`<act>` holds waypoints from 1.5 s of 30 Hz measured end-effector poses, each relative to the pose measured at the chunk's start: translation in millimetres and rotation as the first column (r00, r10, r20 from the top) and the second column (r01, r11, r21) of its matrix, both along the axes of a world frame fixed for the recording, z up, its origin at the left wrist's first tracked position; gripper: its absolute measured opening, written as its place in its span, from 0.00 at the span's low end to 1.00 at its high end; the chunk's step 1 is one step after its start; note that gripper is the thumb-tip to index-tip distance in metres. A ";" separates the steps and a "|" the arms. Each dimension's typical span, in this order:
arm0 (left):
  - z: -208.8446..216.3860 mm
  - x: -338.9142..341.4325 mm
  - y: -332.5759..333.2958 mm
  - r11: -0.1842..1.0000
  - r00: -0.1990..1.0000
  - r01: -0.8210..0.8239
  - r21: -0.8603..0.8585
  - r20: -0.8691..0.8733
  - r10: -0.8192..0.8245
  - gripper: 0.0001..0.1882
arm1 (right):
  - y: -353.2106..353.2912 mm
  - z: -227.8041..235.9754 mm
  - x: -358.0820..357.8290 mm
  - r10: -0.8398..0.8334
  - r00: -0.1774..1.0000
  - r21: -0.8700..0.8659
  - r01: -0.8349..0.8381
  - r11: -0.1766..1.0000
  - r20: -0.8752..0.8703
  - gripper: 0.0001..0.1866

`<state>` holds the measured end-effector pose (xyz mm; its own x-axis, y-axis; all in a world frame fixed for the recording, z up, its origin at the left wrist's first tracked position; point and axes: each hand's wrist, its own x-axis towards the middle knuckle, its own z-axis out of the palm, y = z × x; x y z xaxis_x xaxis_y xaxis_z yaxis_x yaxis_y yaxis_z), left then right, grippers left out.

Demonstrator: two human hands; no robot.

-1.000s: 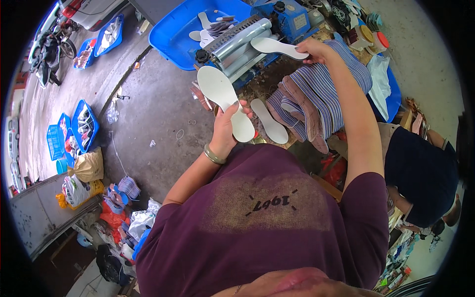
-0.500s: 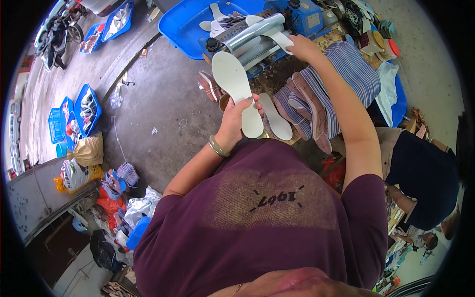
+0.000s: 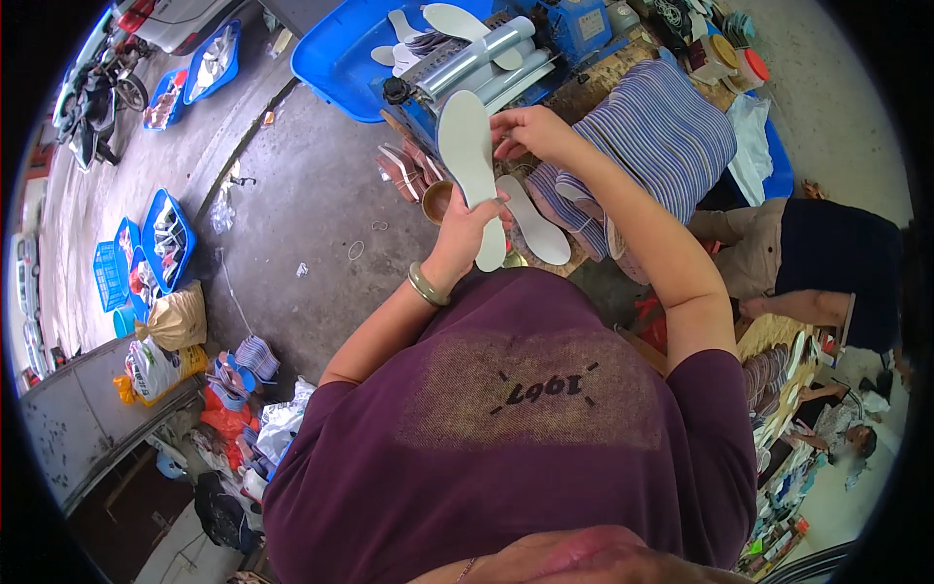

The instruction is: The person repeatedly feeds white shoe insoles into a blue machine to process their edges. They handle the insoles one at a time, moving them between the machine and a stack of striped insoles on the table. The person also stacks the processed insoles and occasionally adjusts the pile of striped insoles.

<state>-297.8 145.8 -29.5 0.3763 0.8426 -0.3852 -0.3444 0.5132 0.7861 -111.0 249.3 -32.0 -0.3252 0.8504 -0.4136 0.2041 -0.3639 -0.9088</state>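
Note:
My left hand [image 3: 469,226] is closed around the narrow part of a white shoe insole [image 3: 465,146], which stands tilted with its broad end pointing away from me. My right hand [image 3: 530,134] is beside the upper right edge of that insole, fingers bent and apart; whether the fingertips touch it I cannot tell. Beyond the hands is a blue machine with shiny metal rollers [image 3: 486,60], and another white insole [image 3: 508,60] lies across the rollers. A pale insole [image 3: 537,226] rests on the bench edge, right of my left hand.
Striped fabric insoles [image 3: 662,131] are stacked on the bench under my right forearm. A blue basin [image 3: 336,63] holding more insoles stands behind the machine. Brown sandals [image 3: 401,167] and a round brown container [image 3: 438,200] lie left of the bench. Another person [image 3: 837,258] bends at the right.
My right hand has let go of the insole at the rollers and come back left to the insole in my left hand. The released insole has moved farther across the rollers.

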 end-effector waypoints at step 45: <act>-25.5 -89.7 19.8 0.990 0.989 0.139 -0.015 0.043 -0.138 0.25 | 74.7 0.7 94.3 -0.125 0.251 0.166 -0.151 0.975 0.960 0.24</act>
